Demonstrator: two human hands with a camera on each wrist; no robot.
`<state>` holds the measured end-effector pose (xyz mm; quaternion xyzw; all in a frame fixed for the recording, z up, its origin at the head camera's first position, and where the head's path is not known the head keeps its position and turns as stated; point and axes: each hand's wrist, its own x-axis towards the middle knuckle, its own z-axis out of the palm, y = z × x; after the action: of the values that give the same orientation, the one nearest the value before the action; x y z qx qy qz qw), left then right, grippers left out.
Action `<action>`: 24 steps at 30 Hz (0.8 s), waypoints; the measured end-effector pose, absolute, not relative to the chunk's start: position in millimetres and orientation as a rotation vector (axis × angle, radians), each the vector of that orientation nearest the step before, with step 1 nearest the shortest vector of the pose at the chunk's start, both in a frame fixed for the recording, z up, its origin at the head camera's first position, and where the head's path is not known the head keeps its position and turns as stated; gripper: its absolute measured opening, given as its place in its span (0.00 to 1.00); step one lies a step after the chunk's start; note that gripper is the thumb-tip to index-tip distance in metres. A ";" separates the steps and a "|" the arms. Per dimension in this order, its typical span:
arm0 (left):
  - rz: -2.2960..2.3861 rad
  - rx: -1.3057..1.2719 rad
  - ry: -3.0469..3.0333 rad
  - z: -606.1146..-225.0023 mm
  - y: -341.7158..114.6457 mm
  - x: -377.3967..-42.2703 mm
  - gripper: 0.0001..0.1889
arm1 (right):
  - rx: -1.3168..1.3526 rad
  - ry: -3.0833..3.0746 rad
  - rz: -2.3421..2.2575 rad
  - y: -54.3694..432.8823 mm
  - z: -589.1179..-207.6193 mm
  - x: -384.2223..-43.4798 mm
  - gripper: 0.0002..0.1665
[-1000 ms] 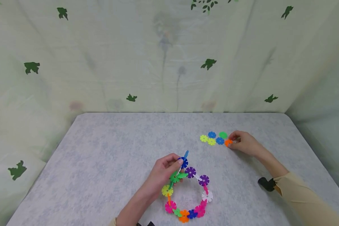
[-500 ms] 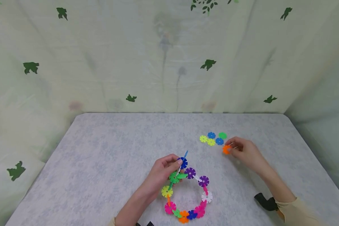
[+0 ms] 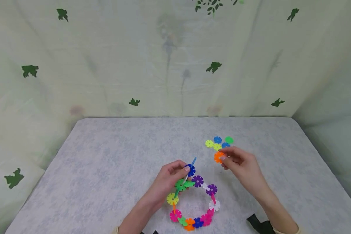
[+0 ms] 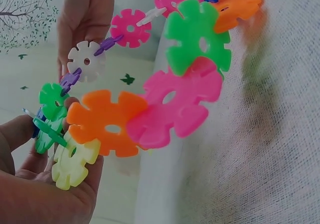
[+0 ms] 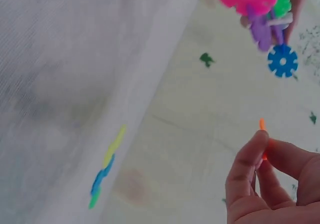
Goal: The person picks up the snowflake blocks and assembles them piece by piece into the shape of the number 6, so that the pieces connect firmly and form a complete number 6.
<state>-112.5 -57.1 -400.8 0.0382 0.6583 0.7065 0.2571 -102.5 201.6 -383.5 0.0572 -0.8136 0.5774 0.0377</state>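
Note:
My left hand pinches a ring-shaped chain of notched plastic snowflake discs by its upper left part, near a dark blue disc. A light blue disc juts up from that end. In the left wrist view, pink, green, orange and yellow discs hang interlocked, held off the table. Between thumb and fingers, my right hand pinches a loose orange disc, right of the chain and apart from it. Edge-on, the same disc shows in the right wrist view. Left-hand fingertips are partly hidden behind the discs.
Beyond my right hand, a small group of loose discs lies flat on the grey table: yellow ones, blue ones and a green one. A pale curtain with green bird shapes hangs behind the table's far edge.
My right hand has lifted the orange disc from beside the loose group and carried it left and nearer, toward the chain. The left hand stays almost still, holding the chain.

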 end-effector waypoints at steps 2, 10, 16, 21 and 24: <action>1.909 0.117 1.797 -399.5 -56.6 -111.7 0.16 | 0.190 -2.455 1.807 194.1 -380.2 -99.7 0.13; 1.904 0.200 1.825 -394.9 -54.8 -107.1 0.15 | 0.239 -2.306 1.899 174.5 -375.7 -89.2 0.13; 1.895 0.284 1.805 -391.9 -51.5 -102.9 0.14 | 0.282 -2.265 1.958 169.4 -377.8 -85.5 0.13; 1.885 0.320 1.820 -391.2 -50.0 -101.5 0.13 | 0.303 -2.284 1.958 168.3 -377.7 -85.3 0.14; 1.874 0.327 1.832 -391.3 -49.8 -101.6 0.13 | 0.316 -2.286 1.954 168.5 -377.4 -85.9 0.13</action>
<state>-101.6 -49.8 -391.3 0.1199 0.6720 0.6875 0.2480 -85.9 168.5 -377.4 0.1043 -0.7547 0.6450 0.0588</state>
